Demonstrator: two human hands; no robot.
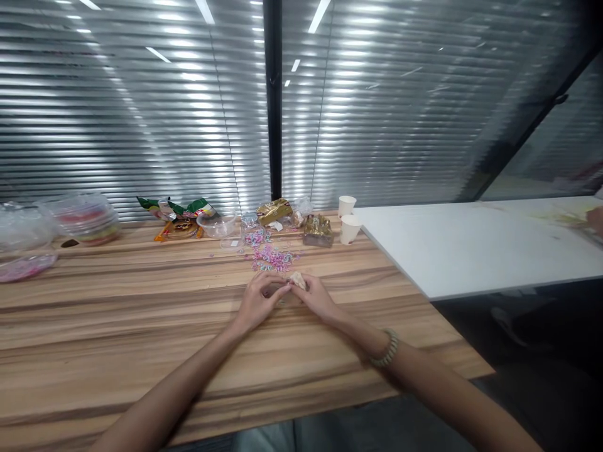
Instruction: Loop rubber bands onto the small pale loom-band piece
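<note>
A: Containers, left to right?
B: Clear tubs [87, 220] holding something coloured; clear bowl [217, 224], contents unclear; two paper cups [349, 221]. Wrapper print unreadable.
A: Hands?
B: Left hand [258, 300] and right hand [316, 296] meet on the wooden table [117, 314], fingers curled, pinching a small pale object [298, 280] just before the pink bead pile [272, 256].

Head camera looks forward and down over wooden table [141, 326]; blinds [141, 113] beyond.

Light: bright, even | Source: ceiling strips mirrored as glare on the blinds [141, 113] | Shadows: faint below blinds | Focus: soft throughout | Edges: wide-angle bending
</note>
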